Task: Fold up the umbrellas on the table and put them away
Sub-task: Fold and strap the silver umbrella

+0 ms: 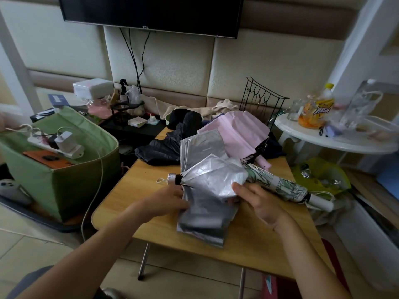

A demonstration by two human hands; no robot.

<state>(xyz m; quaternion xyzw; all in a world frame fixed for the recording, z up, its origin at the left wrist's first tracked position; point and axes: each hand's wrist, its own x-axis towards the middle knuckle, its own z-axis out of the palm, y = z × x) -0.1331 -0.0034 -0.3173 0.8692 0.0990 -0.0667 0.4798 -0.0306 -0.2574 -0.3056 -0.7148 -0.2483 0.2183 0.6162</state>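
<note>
A silver umbrella (205, 169) lies collapsed and unwrapped across the middle of the wooden table (133, 190), its handle to the left. My left hand (166, 201) grips the loose silver fabric just below the handle. My right hand (257, 199) holds the fabric on the umbrella's right side, fingers curled into the folds. A rolled floral umbrella (280, 186) lies to the right with its white handle past the table's edge. A pink umbrella (239, 132) and a dark umbrella (164, 147) lie loose behind the silver one.
A green fabric bin (64, 180) with a power strip and charger on top stands at the left. A white round side table (336, 141) with bottles is at the right. A black wire rack (261, 100) stands behind the umbrellas.
</note>
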